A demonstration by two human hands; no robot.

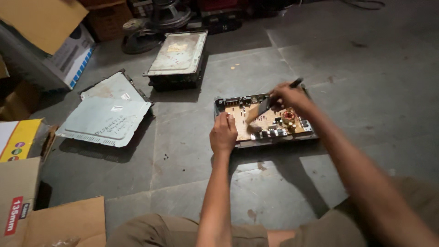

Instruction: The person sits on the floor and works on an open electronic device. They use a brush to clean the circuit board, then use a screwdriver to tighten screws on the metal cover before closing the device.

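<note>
Seen from overhead, an opened electronic unit is being brushed on a grey stone-tiled floor, just ahead of the seated person's knees. Its tan circuit board is laid bare inside a shallow metal chassis, with a row of dark connectors along the far edge and a round copper-wound coil toward the right side. The left hand is closed into a loose fist and pressed against the near left corner of the unit, where the chassis is steadied. The right hand is clenched around the dark handle of a paintbrush, whose pale bristles are blurred over the middle of the board; whether the bristles touch the board cannot be told. A detached grey metal cover, marked with handwriting and small stickers, is laid flat on the floor well to the left. A second, closed metal unit is set beyond it, further from the person. Cardboard boxes are stacked along the left edge, and a dark fan-like appliance is seen at the back, near the closed unit. Both forearms are bare, and khaki trousers are seen at the lower edge.
</note>
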